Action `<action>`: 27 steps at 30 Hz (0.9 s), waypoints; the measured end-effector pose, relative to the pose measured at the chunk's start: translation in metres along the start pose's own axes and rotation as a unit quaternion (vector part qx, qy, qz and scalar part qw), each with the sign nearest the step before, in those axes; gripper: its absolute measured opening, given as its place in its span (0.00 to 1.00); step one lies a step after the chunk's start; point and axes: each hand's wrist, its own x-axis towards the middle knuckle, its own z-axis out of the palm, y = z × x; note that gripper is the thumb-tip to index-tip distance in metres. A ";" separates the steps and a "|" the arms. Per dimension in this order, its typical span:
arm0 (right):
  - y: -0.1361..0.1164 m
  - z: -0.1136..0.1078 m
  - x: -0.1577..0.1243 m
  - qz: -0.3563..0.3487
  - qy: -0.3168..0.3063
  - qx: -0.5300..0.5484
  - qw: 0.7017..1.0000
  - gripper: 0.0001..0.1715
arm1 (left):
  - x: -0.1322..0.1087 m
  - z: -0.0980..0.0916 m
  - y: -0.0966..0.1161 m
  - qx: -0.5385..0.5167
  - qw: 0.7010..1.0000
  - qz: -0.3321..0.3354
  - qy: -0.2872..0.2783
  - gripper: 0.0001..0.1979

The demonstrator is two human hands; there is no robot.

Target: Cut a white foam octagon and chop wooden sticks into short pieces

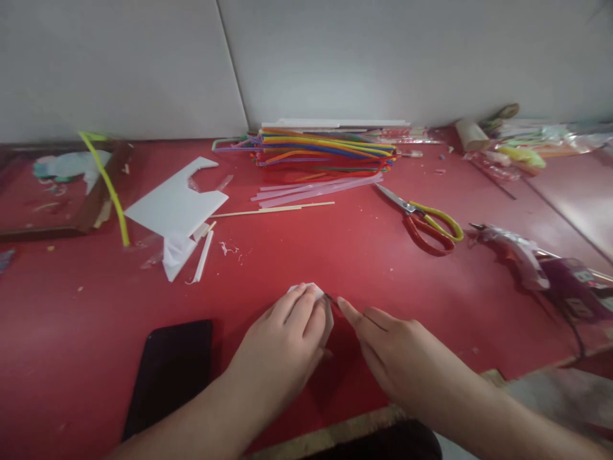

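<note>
My left hand [285,335] is closed over a small white piece [328,324], its fingers lying across the top and hiding most of it. The piece looks like foam board or stiff paper; I cannot tell which. My right hand [395,342] grips a thin dark pointed tool [330,298], index finger stretched along it. The tip meets the right edge of the white piece; the rest of the tool is hidden in the hand, so its kind is unclear. Beyond my hands lies a white sheet [172,201] with a rounded notch cut out, beside white offcuts [203,257].
Scissors [421,220] and a glue gun [512,252] lie to the right. Pipe cleaners [325,150], pink strips [316,190] and thin sticks [272,210] lie at the back. A black phone [170,374] is left of my hands, and a tray [81,217] stands far left.
</note>
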 end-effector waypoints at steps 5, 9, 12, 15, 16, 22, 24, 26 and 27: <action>-0.006 0.007 -0.010 -0.028 0.000 -0.028 0.999 0.33 | 0.000 0.000 0.001 0.003 1.000 -0.008 -0.015 0.23; -0.009 0.011 -0.018 -0.015 0.012 -0.009 1.000 0.37 | 0.001 -0.002 0.000 -0.006 1.000 -0.019 -0.020 0.25; -0.006 0.011 -0.023 0.036 0.018 0.063 0.997 0.38 | 0.003 -0.004 -0.003 -0.030 0.998 -0.034 -0.036 0.27; 0.002 0.008 -0.026 0.096 0.033 0.127 0.987 0.35 | 0.001 -0.005 -0.007 -0.045 0.996 -0.050 -0.050 0.27; 0.006 0.008 -0.025 0.113 0.048 0.132 0.984 0.33 | 0.000 -0.005 -0.008 -0.049 0.996 -0.056 -0.052 0.25; 0.043 0.004 -0.009 0.221 0.113 0.001 0.969 0.26 | -0.003 -0.006 -0.014 -0.104 0.992 -0.051 -0.044 0.29; 0.057 0.001 -0.004 0.240 0.106 -0.062 0.963 0.24 | -0.002 -0.008 -0.015 -0.119 0.991 -0.054 -0.010 0.33; 0.066 -0.002 -0.001 0.233 0.099 -0.095 0.963 0.25 | 0.000 -0.011 -0.016 -0.130 0.989 -0.072 0.027 0.34; 0.069 -0.003 -0.001 0.224 0.106 -0.100 0.964 0.25 | 0.001 -0.012 -0.017 -0.133 0.987 -0.083 0.040 0.35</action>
